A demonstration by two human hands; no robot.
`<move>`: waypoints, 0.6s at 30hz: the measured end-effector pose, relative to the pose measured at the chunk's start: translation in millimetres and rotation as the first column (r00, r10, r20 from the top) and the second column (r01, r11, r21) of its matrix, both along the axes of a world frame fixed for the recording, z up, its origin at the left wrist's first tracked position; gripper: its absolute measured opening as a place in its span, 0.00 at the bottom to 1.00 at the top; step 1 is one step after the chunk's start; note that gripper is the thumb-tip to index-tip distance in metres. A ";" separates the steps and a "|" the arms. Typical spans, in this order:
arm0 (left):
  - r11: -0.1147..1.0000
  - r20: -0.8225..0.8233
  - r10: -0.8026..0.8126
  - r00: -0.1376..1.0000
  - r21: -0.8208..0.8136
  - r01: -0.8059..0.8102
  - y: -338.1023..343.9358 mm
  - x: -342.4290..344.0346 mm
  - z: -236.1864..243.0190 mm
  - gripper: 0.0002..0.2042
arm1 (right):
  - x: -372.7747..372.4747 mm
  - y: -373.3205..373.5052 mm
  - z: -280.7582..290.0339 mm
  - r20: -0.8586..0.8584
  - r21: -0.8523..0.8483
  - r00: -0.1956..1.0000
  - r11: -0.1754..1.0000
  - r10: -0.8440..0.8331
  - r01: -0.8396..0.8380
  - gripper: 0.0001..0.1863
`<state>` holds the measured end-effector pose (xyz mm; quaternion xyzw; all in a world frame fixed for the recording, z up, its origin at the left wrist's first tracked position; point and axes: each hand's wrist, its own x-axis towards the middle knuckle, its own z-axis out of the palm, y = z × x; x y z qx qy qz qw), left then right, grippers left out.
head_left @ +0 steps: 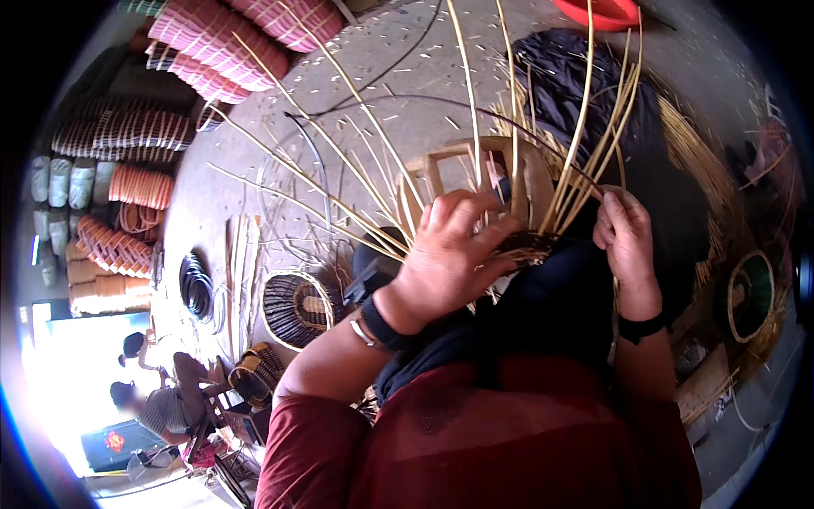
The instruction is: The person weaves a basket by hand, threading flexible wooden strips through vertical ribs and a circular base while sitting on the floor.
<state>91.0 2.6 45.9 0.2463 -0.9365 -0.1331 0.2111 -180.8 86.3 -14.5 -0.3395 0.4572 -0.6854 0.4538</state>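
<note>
A partly woven basket base (530, 249) with dark weave and long pale upright rods (577, 136) fanning outward sits at my lap, in front of a wooden frame (441, 161). My left hand (458, 246) lies over the weave with bent fingers gripping among the rod bases, partly hiding them. My right hand (626, 237), to the right of the rods, pinches a long dark strand (543, 136) between thumb and fingers; the strand arcs up and leftward behind the rods. Dark bands circle both my wrists.
Woven pink baskets (203, 42) and other stacks line the upper left. A dark-rimmed basket (301, 310), coiled dark material (195, 288), a green-lined basket (750, 295), dark cloth (551, 64) and a red basin (598, 10) surround me. Two people (165, 411) are at the lower left by a bright opening.
</note>
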 end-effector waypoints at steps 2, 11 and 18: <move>0.994 -0.167 0.108 0.980 -0.005 -0.110 -17.4 25.1 25.1 0.26 | 2.9 -8.7 1.4 -0.016 0.038 0.999 0.998 -0.044 0.045 0.12; 0.585 -0.190 0.756 0.627 0.626 -0.515 -153.8 147.0 42.4 0.27 | 1.2 -20.5 -1.4 0.052 0.098 0.998 0.994 0.043 -0.048 0.10; 0.727 -0.111 0.620 0.777 0.454 -0.515 -211.4 168.6 57.7 0.11 | -4.5 -11.9 -7.1 0.100 0.088 0.993 0.994 0.054 -0.063 0.09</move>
